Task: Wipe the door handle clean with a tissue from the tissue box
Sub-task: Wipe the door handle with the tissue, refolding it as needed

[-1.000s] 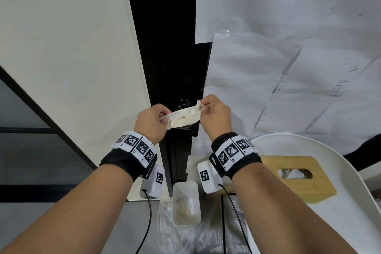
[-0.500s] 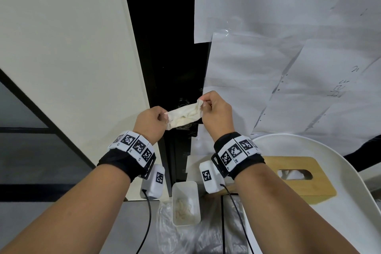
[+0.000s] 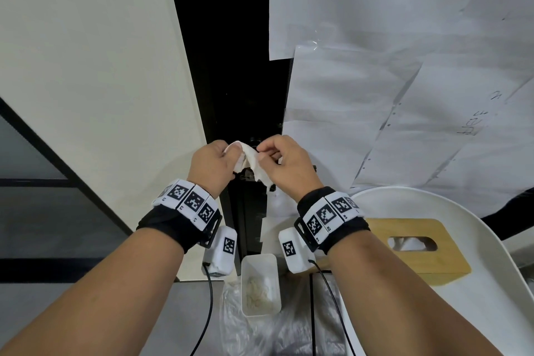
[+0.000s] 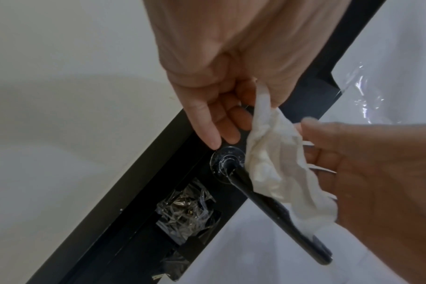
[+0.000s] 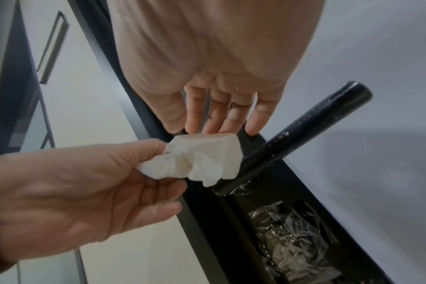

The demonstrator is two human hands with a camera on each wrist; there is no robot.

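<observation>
A crumpled white tissue (image 3: 250,161) hangs between my two hands in front of the black door frame (image 3: 231,66). My left hand (image 3: 228,153) pinches its left end between thumb and fingers. My right hand (image 3: 261,152) pinches the right end. In the left wrist view the tissue (image 4: 275,163) drapes against the black lever door handle (image 4: 280,211), close to its round base (image 4: 227,159). The right wrist view shows the handle (image 5: 304,134) dusted with white specks, with the tissue (image 5: 204,159) bunched at its inner end. In the head view my hands hide the handle.
A wooden tissue box (image 3: 416,248) sits on a white curved surface (image 3: 491,283) at the lower right. A white bin (image 3: 260,283) with used scraps stands below my hands, on clear plastic. White paper sheets (image 3: 404,95) cover the door on the right. A cream wall (image 3: 86,81) is on the left.
My hands have come closer together. The tissue, stretched taut between them before, is now slack and bunched against the handle.
</observation>
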